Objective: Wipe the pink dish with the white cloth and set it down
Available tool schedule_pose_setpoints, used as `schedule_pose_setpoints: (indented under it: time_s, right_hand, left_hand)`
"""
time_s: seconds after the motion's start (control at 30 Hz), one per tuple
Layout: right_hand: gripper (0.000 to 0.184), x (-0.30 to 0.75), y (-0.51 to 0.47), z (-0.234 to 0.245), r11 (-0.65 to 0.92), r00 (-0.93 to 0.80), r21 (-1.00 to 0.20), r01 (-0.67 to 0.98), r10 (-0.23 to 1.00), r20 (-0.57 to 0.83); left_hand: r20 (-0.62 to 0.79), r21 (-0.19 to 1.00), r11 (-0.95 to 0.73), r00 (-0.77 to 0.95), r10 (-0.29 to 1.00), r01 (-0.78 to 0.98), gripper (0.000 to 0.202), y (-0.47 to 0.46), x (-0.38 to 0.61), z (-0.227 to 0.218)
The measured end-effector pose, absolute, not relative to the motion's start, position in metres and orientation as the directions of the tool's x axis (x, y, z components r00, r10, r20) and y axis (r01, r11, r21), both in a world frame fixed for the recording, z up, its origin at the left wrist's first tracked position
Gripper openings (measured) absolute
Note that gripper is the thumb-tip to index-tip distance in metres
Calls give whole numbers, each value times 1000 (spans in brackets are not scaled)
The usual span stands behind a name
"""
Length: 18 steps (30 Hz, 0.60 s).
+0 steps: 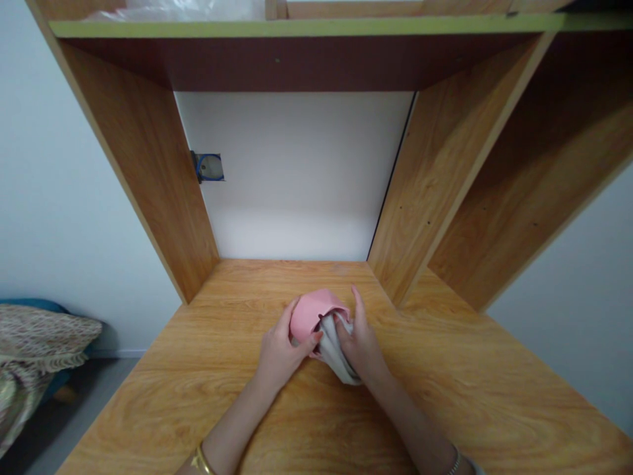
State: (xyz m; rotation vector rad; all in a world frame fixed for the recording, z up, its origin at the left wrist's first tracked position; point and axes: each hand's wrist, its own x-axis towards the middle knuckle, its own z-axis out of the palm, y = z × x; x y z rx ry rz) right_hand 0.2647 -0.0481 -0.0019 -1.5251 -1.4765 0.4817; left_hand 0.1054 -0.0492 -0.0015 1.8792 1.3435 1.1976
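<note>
My left hand grips a pink, rounded, bowl-like container from its left side, the thumb at its near rim. The container is tilted, with its opening turned toward the right and toward me. A light grey cloth is bunched at that opening, and part of it hangs down below. My right hand has its fingers closed on the cloth at the opening, while one finger points up and away. The inside of the container is mostly hidden by the cloth and my fingers.
Both hands work above a wooden desk top. Upright wooden panels and a shelf with a yellow-green edge frame a white back panel. A wall box with blue wire shows there. A woven blanket lies at left.
</note>
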Motion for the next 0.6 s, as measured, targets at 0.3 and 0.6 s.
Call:
schedule_pose_setpoints:
  time_s: [0.3, 0.6]
  right_hand:
    - [63, 270, -33, -23, 334, 300, -902, 273, 861, 410]
    - [80, 264, -35, -20, 232, 220, -965, 120, 942, 254]
  left_hand:
    - [319, 887, -367, 201, 926, 281, 79, -52, 114, 0]
    - [321, 877, -366, 186, 929, 313, 56, -52, 113, -8]
